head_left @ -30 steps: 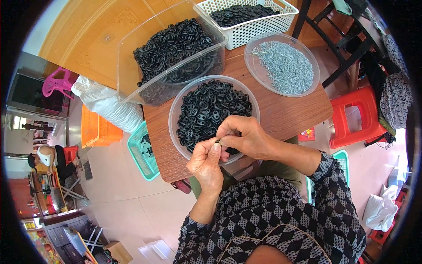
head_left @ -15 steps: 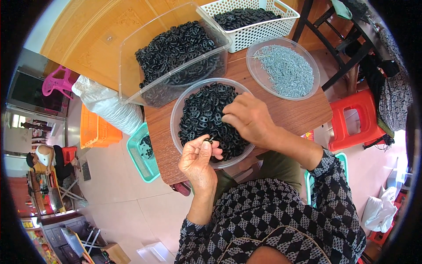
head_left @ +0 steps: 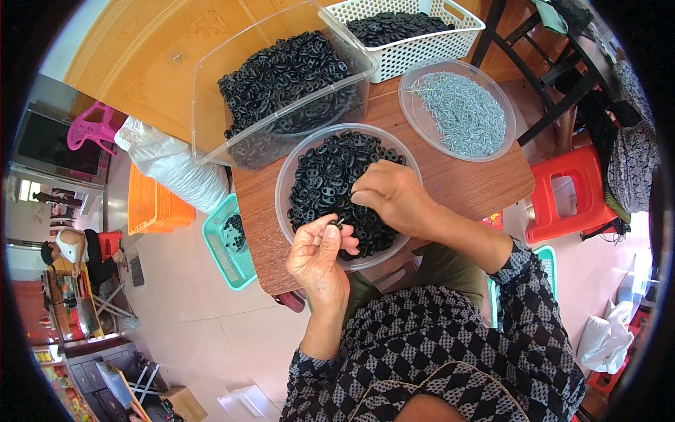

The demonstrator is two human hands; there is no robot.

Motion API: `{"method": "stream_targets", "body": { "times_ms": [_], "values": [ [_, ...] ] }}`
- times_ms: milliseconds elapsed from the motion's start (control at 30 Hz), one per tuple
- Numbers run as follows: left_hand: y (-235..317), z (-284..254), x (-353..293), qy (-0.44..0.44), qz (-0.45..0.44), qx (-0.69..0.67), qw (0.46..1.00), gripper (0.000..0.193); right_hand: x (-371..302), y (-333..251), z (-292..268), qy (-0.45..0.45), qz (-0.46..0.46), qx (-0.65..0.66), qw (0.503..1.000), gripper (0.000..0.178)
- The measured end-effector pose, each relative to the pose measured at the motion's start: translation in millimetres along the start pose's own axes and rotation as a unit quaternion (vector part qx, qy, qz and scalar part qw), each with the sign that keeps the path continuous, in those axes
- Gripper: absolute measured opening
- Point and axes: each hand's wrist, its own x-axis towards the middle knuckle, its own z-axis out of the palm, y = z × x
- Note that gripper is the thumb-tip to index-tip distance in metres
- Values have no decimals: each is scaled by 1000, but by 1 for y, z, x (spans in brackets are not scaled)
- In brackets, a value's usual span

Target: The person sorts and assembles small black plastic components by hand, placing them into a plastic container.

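My left hand (head_left: 320,264) pinches a small black two-hole piece (head_left: 338,225) between thumb and fingertips, above the near edge of a round clear tub (head_left: 279,193). A thin silvery bit, like a screw, shows at that piece. Many loose black two-hole pieces (head_left: 327,172) fill the tub. Over its right side is my right hand (head_left: 397,200), fingers drawn together in a pinch; anything between them is hidden. Behind it, a round clear lid-like tray (head_left: 403,98) bears a heap of silvery screws (head_left: 467,116). The tub and tray sit on a brown wooden table (head_left: 256,232).
A large clear box (head_left: 281,137) and a white perforated basket (head_left: 422,60) hold more black pieces at the back. Green basket (head_left: 232,264), orange crate (head_left: 155,204) and white sack (head_left: 172,165) stand left. A red stool (head_left: 569,193) is right; a person (head_left: 74,246) sits far left.
My right hand has shifted slightly down and left over the tub, closer to my left hand. The left hand keeps its pinch on the black piece, nearly in place.
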Motion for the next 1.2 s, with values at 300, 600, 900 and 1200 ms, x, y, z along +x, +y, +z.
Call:
{"method": "stream_targets", "body": {
  "times_ms": [300, 600, 900, 1200],
  "values": [
    [8, 11, -5, -23, -3, 35, 999, 24, -2, -17, -21, -76, 294, 391, 869, 17],
    [10, 17, -10, -27, -8, 24, 999, 24, -10, -13, -20, -66, 316, 459, 828, 18],
    [6, 17, -11, -17, 21, 59, 998, 22, -13, -20, -20, -58, 304, 411, 857, 19],
    [3, 17, -12, -25, 19, 70, 997, 22, -12, -19, -18, -50, 291, 424, 856, 16]
  ]
}}
